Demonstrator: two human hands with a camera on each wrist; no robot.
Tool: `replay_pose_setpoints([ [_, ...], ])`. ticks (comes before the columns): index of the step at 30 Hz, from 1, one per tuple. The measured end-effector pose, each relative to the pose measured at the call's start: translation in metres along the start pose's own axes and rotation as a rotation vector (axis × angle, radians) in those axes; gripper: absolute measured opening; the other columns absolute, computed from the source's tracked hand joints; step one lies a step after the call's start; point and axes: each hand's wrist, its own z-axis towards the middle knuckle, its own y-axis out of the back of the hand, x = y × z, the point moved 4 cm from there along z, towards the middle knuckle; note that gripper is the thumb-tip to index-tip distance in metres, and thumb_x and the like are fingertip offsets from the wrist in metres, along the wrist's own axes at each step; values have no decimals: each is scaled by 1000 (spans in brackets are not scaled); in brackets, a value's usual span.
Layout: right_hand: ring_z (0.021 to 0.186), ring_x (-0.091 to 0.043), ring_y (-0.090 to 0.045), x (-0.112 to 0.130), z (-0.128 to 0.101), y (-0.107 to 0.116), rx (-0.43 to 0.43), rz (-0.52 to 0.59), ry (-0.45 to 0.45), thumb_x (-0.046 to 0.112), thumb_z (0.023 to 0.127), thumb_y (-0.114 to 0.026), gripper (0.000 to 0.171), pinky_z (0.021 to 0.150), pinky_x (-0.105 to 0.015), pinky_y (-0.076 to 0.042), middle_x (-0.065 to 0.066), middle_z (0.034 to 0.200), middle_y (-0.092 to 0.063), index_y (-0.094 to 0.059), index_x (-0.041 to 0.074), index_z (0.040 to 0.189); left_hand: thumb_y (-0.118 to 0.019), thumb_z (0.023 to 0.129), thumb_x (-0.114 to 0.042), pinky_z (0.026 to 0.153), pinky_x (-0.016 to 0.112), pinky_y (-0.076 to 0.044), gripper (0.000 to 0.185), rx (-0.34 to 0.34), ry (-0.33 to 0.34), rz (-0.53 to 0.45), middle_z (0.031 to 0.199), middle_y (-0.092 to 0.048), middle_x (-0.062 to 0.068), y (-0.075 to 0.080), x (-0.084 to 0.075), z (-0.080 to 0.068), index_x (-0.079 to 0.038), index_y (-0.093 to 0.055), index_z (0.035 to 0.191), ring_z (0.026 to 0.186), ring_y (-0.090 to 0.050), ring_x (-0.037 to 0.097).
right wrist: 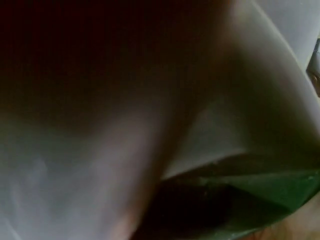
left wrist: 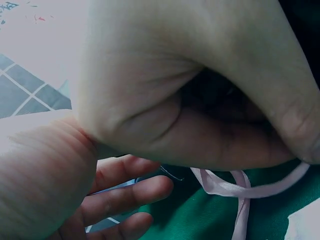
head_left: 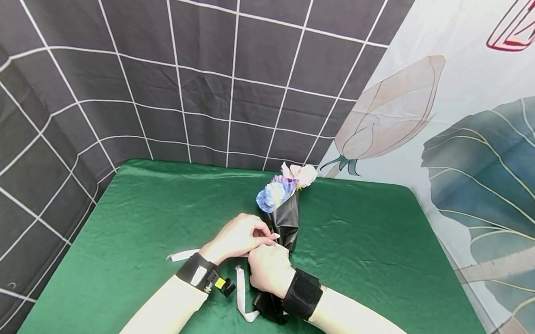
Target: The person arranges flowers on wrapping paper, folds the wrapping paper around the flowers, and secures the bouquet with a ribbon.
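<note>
A small bouquet lies on the green cloth (head_left: 374, 236), its stems wrapped in black paper (head_left: 286, 221), with blue and cream flowers (head_left: 276, 193) pointing away from me. Both hands meet over the middle of the wrap. My left hand (head_left: 262, 235) has its fingers curled and pinches a pale ribbon (head_left: 241, 295) at the wrap. My right hand (head_left: 265, 262) is closed like a fist round the wrapped stems just below it. In the left wrist view the ribbon (left wrist: 240, 189) trails under the palm onto the cloth. The right wrist view is blurred skin with a strip of cloth (right wrist: 280, 187).
The table's corner sits against a dark grid-patterned backdrop (head_left: 185, 78) on the left and a floral-print curtain (head_left: 483, 151) on the right. A loose ribbon end (head_left: 182, 255) lies left of my wrists. Both wrists carry black straps (head_left: 302, 294).
</note>
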Motion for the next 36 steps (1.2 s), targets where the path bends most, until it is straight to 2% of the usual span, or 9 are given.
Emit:
replay_pose_setpoints([
  [5,59,-13,-58,-12,1,7,22,280,43,30,72,-76,27,51,-32,-48,9,58,-56,-56,25,55,-74,92,-36,65,19,-47,7,-9,4,-18,78,-67,-19,1,4,-1,-32,-78,88,70,-58,-2],
  [10,56,-2,-50,-24,3,12,73,592,128,26,77,-72,20,53,-21,-41,17,59,-53,-58,27,63,-73,93,-36,66,19,-49,9,-40,13,-71,80,-69,-18,5,7,-1,-31,-76,86,71,-61,-3],
  [20,55,-1,-54,-34,2,14,128,858,211,19,84,-68,8,52,-18,-39,14,61,-60,-65,25,79,-69,96,-37,70,19,-52,14,-51,5,-92,84,-72,-16,7,8,-3,-29,-77,87,76,-65,-1],
  [22,54,-1,-54,-35,1,15,143,944,212,18,88,-65,5,51,-18,-39,13,61,-61,-66,22,85,-71,95,-31,73,20,-53,9,-53,-9,-82,86,-74,-14,8,8,-4,-28,-78,90,79,-67,0],
  [25,60,-4,-57,-36,1,17,213,1181,215,16,96,-60,10,57,-17,-45,8,65,-59,-66,8,96,-74,88,-16,75,22,-54,12,-49,-21,-72,88,-75,-12,8,8,-5,-26,-78,94,82,-68,2],
  [27,66,-7,-62,-35,0,18,307,1389,200,13,100,-55,15,64,-18,-52,4,68,-55,-61,-1,103,-75,83,-11,76,22,-54,19,-43,-16,-73,88,-75,-12,8,8,-5,-25,-78,95,82,-68,2],
  [30,70,-11,-68,-36,-2,17,434,1624,96,13,100,-50,16,69,-23,-57,3,74,-54,-55,0,107,-75,80,-8,74,21,-53,24,-41,-6,-71,87,-74,-13,8,8,-6,-25,-78,97,80,-67,2],
  [33,65,-9,-65,-38,-4,15,500,1730,-8,18,99,-51,11,64,-24,-57,3,82,-58,-54,10,106,-75,79,-9,74,20,-52,23,-52,-13,-55,87,-74,-14,7,7,-6,-25,-78,97,80,-66,1],
  [36,60,-6,-54,-39,-5,16,502,1743,-18,21,99,-55,17,60,-21,-52,2,91,-62,-54,10,112,-77,79,-11,73,20,-52,21,-65,-35,-32,87,-73,-15,6,8,-6,-26,-78,94,80,-66,2],
])
